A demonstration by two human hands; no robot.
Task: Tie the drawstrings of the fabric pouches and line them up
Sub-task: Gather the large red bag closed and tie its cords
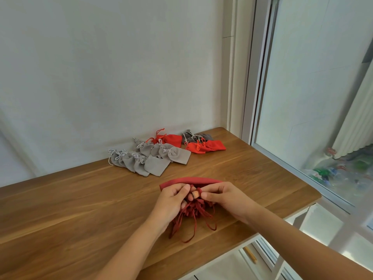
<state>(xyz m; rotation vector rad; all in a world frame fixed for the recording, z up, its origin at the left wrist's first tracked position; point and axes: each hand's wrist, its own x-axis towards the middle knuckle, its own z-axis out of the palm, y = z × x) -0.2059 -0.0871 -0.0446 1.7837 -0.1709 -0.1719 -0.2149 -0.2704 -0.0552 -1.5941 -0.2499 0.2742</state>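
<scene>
We are watching the left hand (173,199) and right hand (227,198), fingers curled, pinching the gathered neck of a dark red fabric pouch (191,180) at five o'clock on the wooden worktop (80,209), its thin cords (193,218) trailing toward six; grey pouches (153,159) and bright red pouches (204,146) are lying at twelve.

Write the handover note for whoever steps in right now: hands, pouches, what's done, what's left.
Left hand and right hand: both pinch the dark red drawstrings, apparently mid-knot.
Dark red pouch lies under the hands; many loose cords, maybe more than one pouch.
Done: grey pouches and red pouches tied, in overlapping rows by the wall.
Left: finish this knot, line it up.
</scene>
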